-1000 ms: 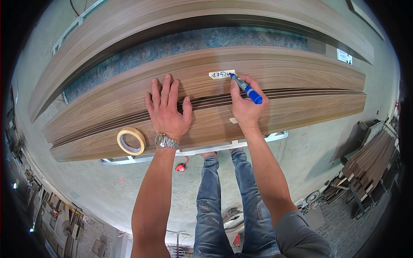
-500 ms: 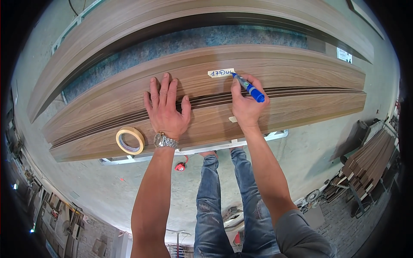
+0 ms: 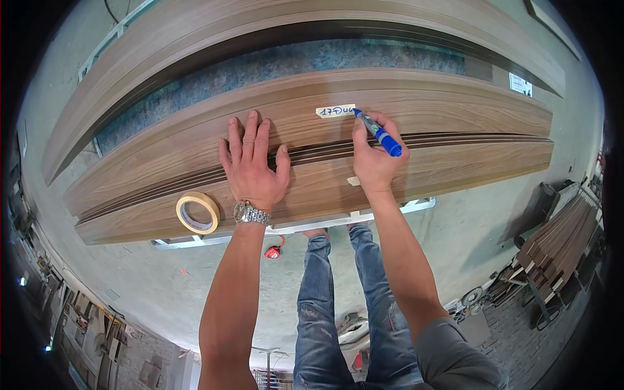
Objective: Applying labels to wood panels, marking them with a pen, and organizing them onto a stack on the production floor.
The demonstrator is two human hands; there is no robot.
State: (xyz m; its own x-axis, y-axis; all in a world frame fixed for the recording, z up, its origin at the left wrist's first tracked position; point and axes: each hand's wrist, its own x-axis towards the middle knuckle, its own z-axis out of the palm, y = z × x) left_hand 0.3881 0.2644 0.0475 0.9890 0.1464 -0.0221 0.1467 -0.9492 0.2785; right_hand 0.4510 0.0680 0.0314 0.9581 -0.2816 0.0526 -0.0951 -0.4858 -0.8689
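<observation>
Two hands on the work: your left hand [image 3: 252,167] lies flat, fingers spread wide, palm down on the top wood-grain panel [image 3: 455,107], holding nothing. A metal wristwatch [image 3: 251,212] sits on that wrist, at the near edge of the stack. Your right hand [image 3: 375,158] is closed round a blue marker [image 3: 378,134], tip pointing far-left & touching the right end of a small strip of pale tape [image 3: 336,111] stuck to the panel. There's dark blue handwriting on the strip.

The panel tops a stack of long wood panels [image 3: 422,175], running left to right across the view, w/ thin dark edges showing between layers approx. mid-stack. A tiny pale scrap [image 3: 353,181] lies on the near panel, just beside the heel of your right hand. A roll of masking tape [image 3: 197,212] rests flat on the near-left part of the stack, left of the watch, near but not touching your left arm.

Far side: a blue-grey mottled surface [image 3: 279,68] shows between the stack & another long wood panel [image 3: 195,39] beyond it. A white label [image 3: 520,84] sits far right.

Below the stack: concrete floor [image 3: 162,286], your jeans [image 3: 338,305], a small red object [image 3: 274,251] on the floor near your left foot. A pile of dark wood strips [image 3: 559,244] on a low rack stands right, well apart.
</observation>
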